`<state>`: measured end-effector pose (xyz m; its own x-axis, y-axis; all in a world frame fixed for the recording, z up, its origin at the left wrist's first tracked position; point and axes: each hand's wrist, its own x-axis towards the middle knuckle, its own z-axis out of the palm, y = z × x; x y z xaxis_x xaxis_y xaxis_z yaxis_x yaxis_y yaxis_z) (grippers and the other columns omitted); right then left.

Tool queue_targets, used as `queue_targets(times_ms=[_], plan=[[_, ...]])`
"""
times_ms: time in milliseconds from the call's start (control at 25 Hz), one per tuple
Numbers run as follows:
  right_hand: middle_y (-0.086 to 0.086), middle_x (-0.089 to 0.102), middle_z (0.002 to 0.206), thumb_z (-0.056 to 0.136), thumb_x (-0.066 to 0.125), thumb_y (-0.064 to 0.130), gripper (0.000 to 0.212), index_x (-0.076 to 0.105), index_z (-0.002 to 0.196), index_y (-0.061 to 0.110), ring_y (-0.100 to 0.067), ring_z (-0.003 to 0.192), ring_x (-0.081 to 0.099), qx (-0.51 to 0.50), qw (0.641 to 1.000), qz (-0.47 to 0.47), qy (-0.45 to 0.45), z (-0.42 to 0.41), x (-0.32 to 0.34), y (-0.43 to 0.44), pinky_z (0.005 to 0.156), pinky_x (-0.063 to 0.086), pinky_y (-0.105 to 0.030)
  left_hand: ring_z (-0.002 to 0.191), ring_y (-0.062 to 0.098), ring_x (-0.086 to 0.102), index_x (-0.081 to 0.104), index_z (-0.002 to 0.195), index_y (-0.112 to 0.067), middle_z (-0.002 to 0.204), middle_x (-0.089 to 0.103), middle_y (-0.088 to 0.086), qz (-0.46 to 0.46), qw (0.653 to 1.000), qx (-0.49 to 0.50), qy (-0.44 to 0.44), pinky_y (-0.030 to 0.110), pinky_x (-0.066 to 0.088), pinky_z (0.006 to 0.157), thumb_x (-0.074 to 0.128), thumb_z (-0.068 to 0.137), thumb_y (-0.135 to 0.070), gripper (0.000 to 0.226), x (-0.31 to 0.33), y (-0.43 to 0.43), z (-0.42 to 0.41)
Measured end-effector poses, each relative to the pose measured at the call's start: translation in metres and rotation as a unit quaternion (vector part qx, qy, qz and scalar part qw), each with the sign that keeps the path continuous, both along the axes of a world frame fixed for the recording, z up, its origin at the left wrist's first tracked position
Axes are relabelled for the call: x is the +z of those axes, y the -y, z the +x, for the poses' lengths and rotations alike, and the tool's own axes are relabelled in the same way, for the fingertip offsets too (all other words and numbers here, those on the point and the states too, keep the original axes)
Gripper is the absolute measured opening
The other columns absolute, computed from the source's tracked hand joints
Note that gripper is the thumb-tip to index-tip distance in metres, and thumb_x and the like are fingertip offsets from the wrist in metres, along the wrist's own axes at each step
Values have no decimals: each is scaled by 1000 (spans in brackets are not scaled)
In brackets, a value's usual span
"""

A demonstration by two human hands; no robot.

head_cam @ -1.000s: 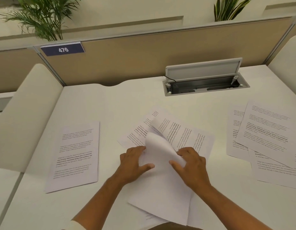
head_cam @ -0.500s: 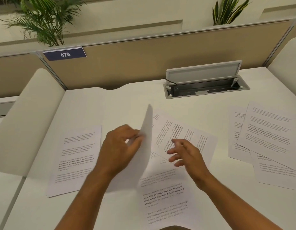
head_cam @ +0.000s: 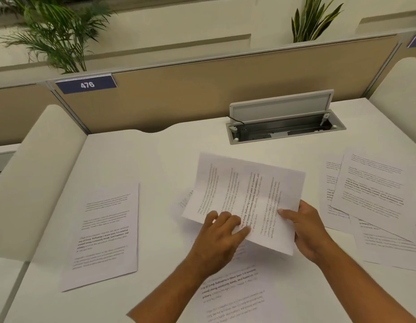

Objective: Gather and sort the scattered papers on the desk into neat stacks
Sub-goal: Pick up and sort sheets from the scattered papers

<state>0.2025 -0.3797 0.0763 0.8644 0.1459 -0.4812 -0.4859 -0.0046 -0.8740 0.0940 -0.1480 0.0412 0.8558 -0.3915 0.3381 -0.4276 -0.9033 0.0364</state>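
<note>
Head view: holding a printed sheet (head_cam: 246,194) mid-frame over the worktop (head_cam: 155,159), left hand (head_cam: 218,236) and right hand (head_cam: 311,229) both pinching its near edge.

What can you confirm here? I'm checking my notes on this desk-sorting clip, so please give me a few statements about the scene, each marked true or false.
1. The left hand and the right hand both hold the lifted sheet. True.
2. The papers at the right lie in a squared stack. False: they overlap askew.
3. The hatch lid at the back of the desk is closed. False: it stands open.
4. The sign on the partition reads 476. True.
</note>
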Motion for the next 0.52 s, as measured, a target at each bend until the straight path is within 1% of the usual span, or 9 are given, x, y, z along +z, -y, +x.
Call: queue_targets(times_ms=[80,120,240,320,360,440,480,520], plan=[[4,81,114,99,62,0,38,70,121,30,-22,94,80,-23,1000,-4,-17,3,-16,10,75,64,-43,130,24,54,61,139,-25,139,62,4,2,999,-11,-53,46,32,110,64,97,-37,44,-12,2,7],[4,81,114,99,62,-1,38,71,120,30,-22,94,80,-33,999,-4,-27,5,-24,14,72,63,-40,133,24,51,59,140,-26,142,59,2,-4,998,-10,-68,48,31,112,61,97,-41,46,-15,2,12],[4,81,112,97,61,-3,40,72,115,31,-26,100,78,-55,997,-14,-50,10,-41,21,73,61,-39,137,25,52,61,140,-24,145,60,3,-40,995,18,-91,53,37,111,59,98,-42,46,-13,0,39],[-1,79,115,97,63,-1,34,70,114,28,-26,99,76,-64,995,-62,-42,10,-48,21,75,62,-40,142,27,50,59,146,-21,152,57,5,-45,991,47,-114,54,36,113,60,100,-41,49,-5,-2,73],[-3,77,117,97,66,1,31,68,115,26,-25,98,75,-63,992,-105,-28,10,-51,20,76,62,-40,148,28,44,55,151,-21,158,52,6,-42,986,64,-145,55,32,117,61,101,-42,54,-1,-1,92],[-7,74,120,95,71,6,29,63,117,24,-19,94,72,-59,983,-176,0,10,-55,18,73,60,-35,160,30,25,38,163,-22,173,31,6,-4,966,92,-241,56,19,125,65,100,-49,73,4,2,133],[-7,73,120,93,74,8,33,61,119,23,-16,93,71,-62,977,-202,12,10,-56,17,71,58,-31,164,31,15,29,166,-23,178,18,7,34,952,97,-287,58,12,128,68,98,-53,84,4,3,150],[-8,71,124,91,78,10,41,58,125,22,-17,96,70,-64,970,-234,27,10,-57,16,74,57,-30,165,31,8,22,168,-24,180,9,7,70,938,96,-325,59,8,130,71,95,-55,94,2,4,163]])
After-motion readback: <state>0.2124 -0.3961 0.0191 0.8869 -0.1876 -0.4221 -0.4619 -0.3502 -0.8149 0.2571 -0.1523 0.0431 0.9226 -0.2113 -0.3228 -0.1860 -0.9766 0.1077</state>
